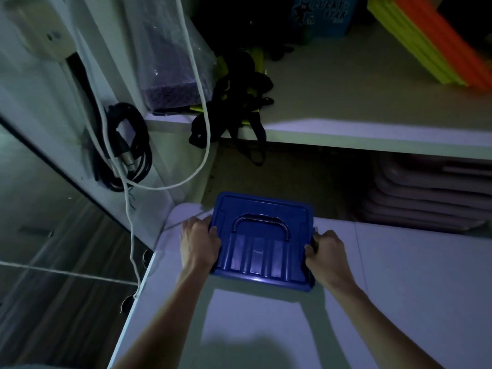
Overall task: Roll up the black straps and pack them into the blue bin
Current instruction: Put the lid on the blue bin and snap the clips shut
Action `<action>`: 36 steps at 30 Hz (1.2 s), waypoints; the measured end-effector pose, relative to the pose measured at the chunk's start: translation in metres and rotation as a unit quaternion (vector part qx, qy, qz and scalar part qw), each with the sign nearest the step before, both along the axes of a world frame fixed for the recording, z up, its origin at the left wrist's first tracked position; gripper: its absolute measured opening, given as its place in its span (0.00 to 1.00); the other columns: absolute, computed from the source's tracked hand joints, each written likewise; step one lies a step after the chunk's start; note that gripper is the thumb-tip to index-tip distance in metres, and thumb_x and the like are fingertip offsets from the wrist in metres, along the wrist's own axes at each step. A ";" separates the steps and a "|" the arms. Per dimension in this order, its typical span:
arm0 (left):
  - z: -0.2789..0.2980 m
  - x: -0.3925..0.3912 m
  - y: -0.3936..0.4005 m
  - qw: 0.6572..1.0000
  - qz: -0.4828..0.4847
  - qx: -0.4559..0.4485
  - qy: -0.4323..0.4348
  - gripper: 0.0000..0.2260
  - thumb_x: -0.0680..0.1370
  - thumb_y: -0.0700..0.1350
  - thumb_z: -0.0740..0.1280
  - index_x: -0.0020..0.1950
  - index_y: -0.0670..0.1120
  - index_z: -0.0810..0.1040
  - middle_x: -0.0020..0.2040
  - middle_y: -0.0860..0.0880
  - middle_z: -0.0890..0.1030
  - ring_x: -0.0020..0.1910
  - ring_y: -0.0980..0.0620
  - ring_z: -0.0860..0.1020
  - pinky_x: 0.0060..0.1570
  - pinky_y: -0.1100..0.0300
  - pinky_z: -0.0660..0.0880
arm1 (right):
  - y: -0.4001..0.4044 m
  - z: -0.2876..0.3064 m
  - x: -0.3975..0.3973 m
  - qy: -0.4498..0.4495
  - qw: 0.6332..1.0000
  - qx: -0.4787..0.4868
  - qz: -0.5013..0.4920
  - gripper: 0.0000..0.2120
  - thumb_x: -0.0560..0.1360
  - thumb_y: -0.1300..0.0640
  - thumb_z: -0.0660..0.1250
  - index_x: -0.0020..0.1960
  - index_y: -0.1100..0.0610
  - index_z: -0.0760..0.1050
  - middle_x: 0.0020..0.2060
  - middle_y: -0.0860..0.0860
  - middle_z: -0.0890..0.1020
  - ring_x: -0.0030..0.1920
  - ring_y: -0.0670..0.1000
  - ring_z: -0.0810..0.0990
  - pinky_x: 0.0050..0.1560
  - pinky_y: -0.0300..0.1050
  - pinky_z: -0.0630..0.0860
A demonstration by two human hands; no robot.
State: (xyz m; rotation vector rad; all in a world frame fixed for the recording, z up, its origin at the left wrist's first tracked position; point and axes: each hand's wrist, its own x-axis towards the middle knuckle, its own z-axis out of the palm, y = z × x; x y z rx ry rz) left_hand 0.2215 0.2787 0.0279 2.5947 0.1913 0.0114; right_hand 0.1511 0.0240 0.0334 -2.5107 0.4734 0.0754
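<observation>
- Both hands on the blue bin (262, 242) — it sits on the white table (399, 275), lid on, grey handle folded flat across the ribbed top.
- Left hand (198, 242) clamps the bin's left edge, fingers curled over the rim.
- Right hand (328, 253) grips the right edge the same way.
- Up on the shelf (346, 102), the black straps (239, 102) lie in a loose tangle with yellow-green showing through, ends dangling over the front edge.
</observation>
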 end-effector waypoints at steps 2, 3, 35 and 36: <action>-0.002 -0.001 0.000 1.000 0.000 0.011 0.007 0.12 0.78 0.39 0.63 0.58 0.43 0.82 0.53 0.38 0.78 0.59 0.38 0.71 0.57 0.44 0.74 | -0.001 0.000 0.002 0.000 1.000 -0.012 0.007 0.06 0.78 0.63 0.64 0.51 0.66 0.77 0.43 0.55 0.70 0.40 0.57 0.74 0.45 0.43 0.71; -0.003 -0.001 -0.001 1.000 0.003 0.016 0.011 0.13 0.78 0.40 0.63 0.60 0.43 0.81 0.54 0.38 0.78 0.60 0.38 0.70 0.57 0.44 0.73 | -0.001 0.000 0.002 0.000 1.000 -0.016 0.012 0.06 0.77 0.63 0.64 0.51 0.66 0.77 0.43 0.55 0.70 0.42 0.59 0.76 0.45 0.44 0.72; -0.040 -0.028 -0.122 0.940 -0.300 0.162 -0.002 0.27 0.81 0.63 0.42 0.79 0.63 0.37 0.81 0.50 0.37 0.80 0.47 0.35 0.78 0.44 0.41 | -0.029 -0.024 0.009 0.083 0.895 0.422 -0.120 0.11 0.82 0.59 0.60 0.46 0.61 0.79 0.45 0.59 0.84 0.44 0.55 0.81 0.50 0.51 0.79; -0.040 -0.029 -0.122 0.940 -0.299 0.161 -0.003 0.27 0.81 0.63 0.42 0.79 0.63 0.37 0.81 0.50 0.37 0.80 0.47 0.35 0.78 0.44 0.41 | -0.028 -0.025 0.010 0.092 0.897 0.419 -0.108 0.12 0.83 0.57 0.59 0.48 0.61 0.78 0.46 0.59 0.84 0.46 0.55 0.81 0.52 0.51 0.79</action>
